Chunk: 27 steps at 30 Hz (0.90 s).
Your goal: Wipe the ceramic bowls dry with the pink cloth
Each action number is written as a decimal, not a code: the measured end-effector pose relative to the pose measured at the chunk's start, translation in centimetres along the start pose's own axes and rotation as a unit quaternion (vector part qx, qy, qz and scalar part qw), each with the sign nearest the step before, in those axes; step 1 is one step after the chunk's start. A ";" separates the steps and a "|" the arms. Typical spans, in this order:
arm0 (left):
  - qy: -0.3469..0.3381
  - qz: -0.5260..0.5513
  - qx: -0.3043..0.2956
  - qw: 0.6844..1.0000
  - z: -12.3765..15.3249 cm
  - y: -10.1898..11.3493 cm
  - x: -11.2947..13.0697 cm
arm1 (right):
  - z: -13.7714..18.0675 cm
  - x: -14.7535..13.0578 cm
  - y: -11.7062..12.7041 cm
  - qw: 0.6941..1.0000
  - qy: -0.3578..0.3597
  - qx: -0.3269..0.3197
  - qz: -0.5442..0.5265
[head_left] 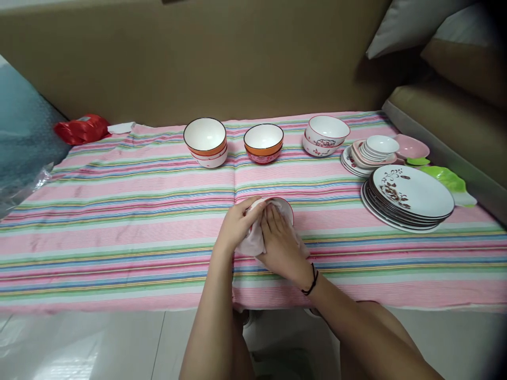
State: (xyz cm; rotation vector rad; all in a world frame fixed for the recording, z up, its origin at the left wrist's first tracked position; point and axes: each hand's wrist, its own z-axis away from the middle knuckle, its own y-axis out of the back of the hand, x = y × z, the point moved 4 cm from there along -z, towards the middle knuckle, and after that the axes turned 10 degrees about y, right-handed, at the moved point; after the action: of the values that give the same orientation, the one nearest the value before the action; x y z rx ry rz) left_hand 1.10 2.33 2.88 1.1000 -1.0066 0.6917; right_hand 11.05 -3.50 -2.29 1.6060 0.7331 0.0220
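Near the front edge of the covered surface, a white bowl (288, 209) with a thin red rim is tilted between my hands. My left hand (234, 224) grips its left side, thumb over the rim, with part of a pale cloth (252, 244) caught against it. Inside the bowl, my right hand (282, 249) presses the cloth with its fingers together. The cloth spreads around and below the bowl, hiding most of its outside. A black band (312, 279) circles my right wrist.
Behind stand stacked bowls on the left (208, 142), in the middle (263, 143) and on the right (326, 136). Dark-edged plates (420, 190) pile up at right, near small dishes (381, 145) and a green leaf-shaped dish (447, 179). Red fabric (83, 129) lies far left on the striped cloth (119, 221).
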 end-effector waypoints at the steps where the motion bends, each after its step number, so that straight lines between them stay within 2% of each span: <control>1: 0.006 -0.003 0.008 1.000 0.0 0.0 -0.1 | 0.2 0.1 0.1 1.000 -0.005 -0.001 0.013; 6: 0.089 0.006 0.032 0.996 -0.2 -0.2 -1.3 | 1.1 -0.1 0.5 0.996 -0.026 -0.048 0.074; 9: 0.082 0.019 0.035 0.996 -0.5 -0.2 -1.3 | 1.2 -0.8 1.1 0.995 -0.003 -0.074 0.061; 11: 0.066 0.019 0.048 0.996 -0.6 0.0 -1.1 | 1.1 -1.2 1.8 0.998 0.019 -0.057 0.021; 14: 0.077 0.036 0.060 0.995 -0.9 0.1 -1.3 | 1.1 -1.1 2.6 0.997 0.007 -0.032 -0.072; 18: 0.099 0.074 0.062 0.990 -1.3 -0.1 -1.7 | 1.1 -1.1 2.5 0.972 0.006 -0.027 -0.232; 20: 0.101 0.083 0.061 0.990 -1.5 -0.2 -1.9 | 1.0 -1.3 2.4 0.962 0.015 -0.019 -0.272; 27: 0.114 0.066 0.062 0.989 -1.1 0.3 -1.9 | 1.1 -0.3 1.6 0.980 0.111 -0.006 -0.167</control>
State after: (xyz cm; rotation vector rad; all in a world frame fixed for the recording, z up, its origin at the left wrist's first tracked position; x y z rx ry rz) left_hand 0.46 3.52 1.13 1.0400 -0.8531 0.9769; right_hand 11.99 -4.59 -0.91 1.4645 1.1684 -0.0393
